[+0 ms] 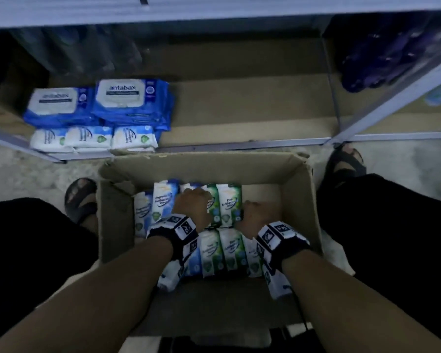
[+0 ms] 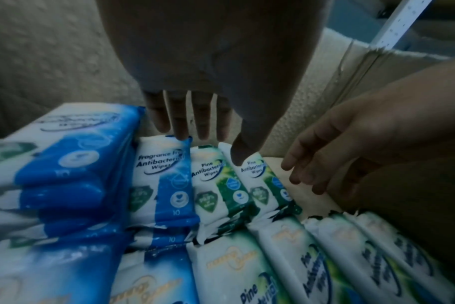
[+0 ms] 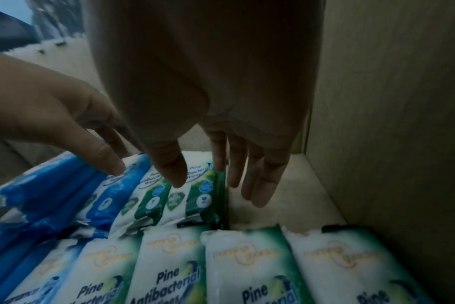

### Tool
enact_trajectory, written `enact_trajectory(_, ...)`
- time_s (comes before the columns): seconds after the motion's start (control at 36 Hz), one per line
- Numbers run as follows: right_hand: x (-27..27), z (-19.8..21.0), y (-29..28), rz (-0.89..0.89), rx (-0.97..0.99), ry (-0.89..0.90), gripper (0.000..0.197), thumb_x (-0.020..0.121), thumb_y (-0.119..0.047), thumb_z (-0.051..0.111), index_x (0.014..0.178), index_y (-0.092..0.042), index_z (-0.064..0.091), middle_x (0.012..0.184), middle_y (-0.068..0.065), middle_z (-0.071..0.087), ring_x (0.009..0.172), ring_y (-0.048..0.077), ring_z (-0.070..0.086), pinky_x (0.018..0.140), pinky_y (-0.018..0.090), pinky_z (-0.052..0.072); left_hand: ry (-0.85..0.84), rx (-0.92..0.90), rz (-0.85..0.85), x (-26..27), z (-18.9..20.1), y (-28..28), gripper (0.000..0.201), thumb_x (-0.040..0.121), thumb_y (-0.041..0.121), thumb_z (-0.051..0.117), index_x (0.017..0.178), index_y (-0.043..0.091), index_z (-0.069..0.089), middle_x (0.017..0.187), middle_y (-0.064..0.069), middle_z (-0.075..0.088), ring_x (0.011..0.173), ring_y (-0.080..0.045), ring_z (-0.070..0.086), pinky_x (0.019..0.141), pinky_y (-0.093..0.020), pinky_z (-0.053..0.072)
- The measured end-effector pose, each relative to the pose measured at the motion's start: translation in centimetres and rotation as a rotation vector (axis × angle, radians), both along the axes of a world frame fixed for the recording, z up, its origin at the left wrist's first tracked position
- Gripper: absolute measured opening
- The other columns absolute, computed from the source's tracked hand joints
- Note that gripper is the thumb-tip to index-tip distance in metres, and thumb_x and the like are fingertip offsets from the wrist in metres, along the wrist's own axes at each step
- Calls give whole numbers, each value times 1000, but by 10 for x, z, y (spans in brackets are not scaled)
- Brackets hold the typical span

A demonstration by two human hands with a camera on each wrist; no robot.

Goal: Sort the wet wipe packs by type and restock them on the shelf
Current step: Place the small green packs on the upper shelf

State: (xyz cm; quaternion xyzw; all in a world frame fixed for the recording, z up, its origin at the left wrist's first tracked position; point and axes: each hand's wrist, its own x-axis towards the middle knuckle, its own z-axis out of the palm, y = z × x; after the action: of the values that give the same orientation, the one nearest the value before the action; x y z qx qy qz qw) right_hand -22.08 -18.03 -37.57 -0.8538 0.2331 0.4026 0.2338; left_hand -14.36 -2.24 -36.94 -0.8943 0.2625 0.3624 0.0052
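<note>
An open cardboard box (image 1: pixel 299 200) on the floor holds small wipe packs standing in two rows. Blue fragrance-free packs (image 1: pixel 163 200) fill the left, green pine packs (image 1: pixel 229 203) the right. My left hand (image 1: pixel 192 197) reaches into the far row with straight fingers (image 2: pixel 181 127) on the top ends of the packs and its thumb on a pine pack (image 2: pixel 262 181), beside a blue pack (image 2: pixel 166 181). My right hand (image 1: pixel 252 212) hangs open over the rightmost pine pack (image 3: pixel 203 195), thumb over its face, fingers (image 3: pixel 257 185) down its right side. Neither hand grips anything.
The bottom shelf (image 1: pixel 239 110) carries large blue antabax packs (image 1: pixel 127 103) and small blue-white packs (image 1: pixel 92 138) at its left. A metal post (image 1: pixel 331 98) divides it from dark purple packs (image 1: pixel 379 59). My sandalled feet (image 1: pixel 80 197) flank the box.
</note>
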Motion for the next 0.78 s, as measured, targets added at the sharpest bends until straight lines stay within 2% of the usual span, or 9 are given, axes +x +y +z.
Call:
enact_trajectory(0.06, 3, -10, -3, -83, 12, 1, 25, 95, -30, 58, 96, -7, 49, 84, 8, 53, 64, 19, 48, 47, 26, 25, -21, -8, 10, 0, -12, -3, 56, 93, 42, 58, 142, 21, 41, 151, -4, 36, 131, -32, 38, 105, -44, 38)
enact_trajectory(0.08, 4, -17, -5, -104, 33, -4, 30, 94, -31, 58, 108, -5, 51, 98, 12, 59, 78, 25, 58, 51, 25, 32, -33, -16, 15, 1, -17, -4, 59, 93, 43, 58, 144, 20, 39, 153, -3, 34, 133, -33, 35, 106, -44, 36)
enact_trajectory(0.17, 4, -33, -2, -196, 82, -18, 39, 95, -32, 57, 123, -5, 48, 117, 14, 59, 103, 31, 60, 69, 29, 41, -62, -32, 14, 4, -31, -6, 67, 94, 45, 56, 149, 17, 31, 158, -4, 27, 139, -33, 29, 111, -45, 32)
enact_trajectory(0.31, 6, -57, 8, -414, 120, -97, 40, 83, -30, 70, 114, -9, 54, 113, 11, 63, 96, 29, 61, 68, 29, 45, -135, 22, -19, 6, -49, -6, 85, 90, 59, 55, 155, 17, 18, 154, -5, 33, 137, -33, 31, 109, -46, 30)
enact_trajectory(0.39, 7, -63, 13, -520, 126, -94, 42, 78, -30, 74, 111, -7, 62, 110, 10, 67, 94, 27, 64, 68, 26, 46, -95, 65, -80, 9, -51, -11, 84, 93, 57, 52, 154, 12, 15, 153, -9, 27, 137, -36, 26, 110, -47, 24)
enact_trajectory(0.53, 7, -74, 11, -639, 179, -68, 58, 62, -35, 82, 112, -11, 66, 110, 8, 68, 94, 25, 66, 77, 30, 56, -93, 122, -147, 17, -51, -19, 80, 83, 58, 64, 143, 14, 35, 140, -8, 35, 126, -34, 33, 104, -49, 31)
enact_trajectory(0.58, 4, -76, 7, -684, 215, -76, 58, 64, -33, 83, 114, -12, 61, 107, 5, 67, 93, 24, 66, 79, 31, 56, -76, 124, -145, 18, -52, -19, 82, 77, 60, 68, 140, 18, 37, 139, -6, 36, 125, -33, 34, 103, -50, 32)
enact_trajectory(0.67, -1, -76, 2, -781, 318, -63, 53, 66, -29, 83, 111, -12, 59, 97, 2, 68, 86, 19, 67, 67, 24, 51, -30, 111, -161, 20, -54, -17, 86, 75, 63, 69, 143, 22, 33, 144, -3, 36, 129, -32, 33, 106, -51, 29)
enact_trajectory(0.78, -5, -87, -4, -931, 386, -88, 73, 49, -37, 85, 114, -8, 65, 91, 5, 73, 74, 16, 72, 59, 25, 54, 9, 118, -180, 25, -53, -17, 84, 77, 63, 68, 140, 22, 32, 147, -3, 38, 129, -31, 37, 107, -49, 29)
